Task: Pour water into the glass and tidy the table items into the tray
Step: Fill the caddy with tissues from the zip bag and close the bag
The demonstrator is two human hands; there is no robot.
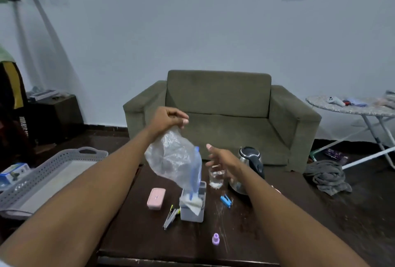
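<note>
My left hand point(168, 118) is raised above the dark table point(136, 239) and pinches the top of a clear plastic bag point(174, 160) with a blue strip, which hangs down over a grey box point(192, 209) holding white tissue. My right hand point(222, 158) hovers open, fingers spread, just right of the bag and in front of the steel kettle point(251, 161). A glass point(216, 178) holding water stands under that hand. A grey perforated tray point(51, 172) sits at the left. On the table lie a pink case point(156, 198), pens point(171, 216), a blue clip point(226, 200) and a purple cap point(215, 238).
A green sofa point(222, 115) stands behind the table. An ironing board point(354, 106) with small items is at the right, with a grey cloth heap point(327, 176) on the floor below it. A blue-and-white box point(14, 171) lies left of the tray.
</note>
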